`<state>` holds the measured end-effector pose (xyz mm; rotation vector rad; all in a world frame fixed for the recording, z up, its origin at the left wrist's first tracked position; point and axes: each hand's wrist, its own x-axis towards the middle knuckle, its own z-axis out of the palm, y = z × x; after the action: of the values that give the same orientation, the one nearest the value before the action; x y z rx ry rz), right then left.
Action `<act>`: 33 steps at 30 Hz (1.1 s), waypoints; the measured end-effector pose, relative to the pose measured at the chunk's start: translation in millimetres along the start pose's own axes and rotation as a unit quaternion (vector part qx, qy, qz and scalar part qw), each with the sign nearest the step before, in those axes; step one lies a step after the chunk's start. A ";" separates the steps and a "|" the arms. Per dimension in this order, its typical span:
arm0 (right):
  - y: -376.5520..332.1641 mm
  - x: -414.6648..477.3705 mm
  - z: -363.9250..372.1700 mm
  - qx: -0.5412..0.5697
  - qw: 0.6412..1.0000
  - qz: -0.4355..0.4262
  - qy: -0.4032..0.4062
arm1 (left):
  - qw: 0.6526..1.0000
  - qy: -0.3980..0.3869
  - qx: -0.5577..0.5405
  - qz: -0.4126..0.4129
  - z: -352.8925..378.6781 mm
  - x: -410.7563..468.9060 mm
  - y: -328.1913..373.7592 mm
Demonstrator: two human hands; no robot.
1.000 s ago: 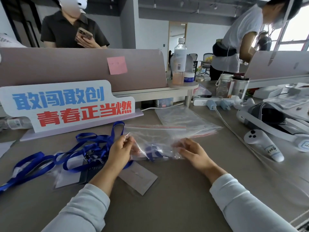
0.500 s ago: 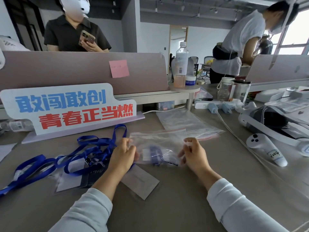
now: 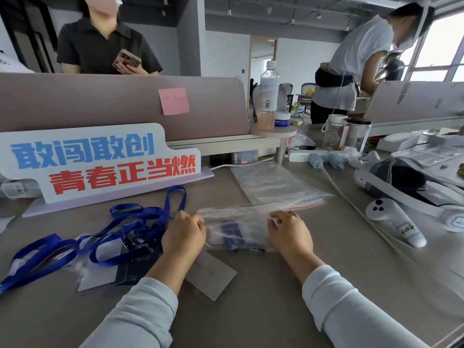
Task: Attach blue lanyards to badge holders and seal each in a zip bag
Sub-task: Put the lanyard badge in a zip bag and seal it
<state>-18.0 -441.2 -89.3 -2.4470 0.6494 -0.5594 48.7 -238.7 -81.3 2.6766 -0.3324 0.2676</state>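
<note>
1. The zip bag lies near the middle of the desk, with its red-lined top strip turned toward the far edge. It is held at both ends.
2. The left hand pinches the bag's left end, its fingers curled with the thumb pressed against them.
3. The right hand grips the bag's right part, its fingers bent over the plastic just below the top strip.
4. A folded blue lanyard shows through the plastic between the two hands. Whether a badge holder lies with it cannot be told through the blur.
5. The loose lanyards lie tangled just left of the left hand and trail toward the desk's left edge, over clear badge holders.
6. A grey card lies flat toward the near edge, partly under the left wrist.
7. A stack of empty bags lies beyond the held bag, toward the far edge.
8. A lettered sign stands at the far left, against the divider.
9. A white controller and a headset lie toward the right edge.
</note>
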 end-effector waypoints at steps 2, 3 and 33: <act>-1.1 0.5 -1.8 -0.016 0.999 0.033 -0.012 | 0.999 -0.021 0.043 -0.023 -1.8 2.2 2.8; -1.8 0.8 -2.7 -0.025 0.998 0.047 -0.024 | 0.997 -0.039 0.053 -0.037 -2.3 3.6 5.1; -108.9 -64.7 21.6 0.272 0.954 -0.096 -0.084 | 0.971 0.091 -0.203 -0.083 -108.9 -86.0 -89.8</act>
<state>-23.2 -316.8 -57.3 -2.0097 0.1535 -0.5150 -23.5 -95.9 -39.8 2.2402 -0.0903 0.3475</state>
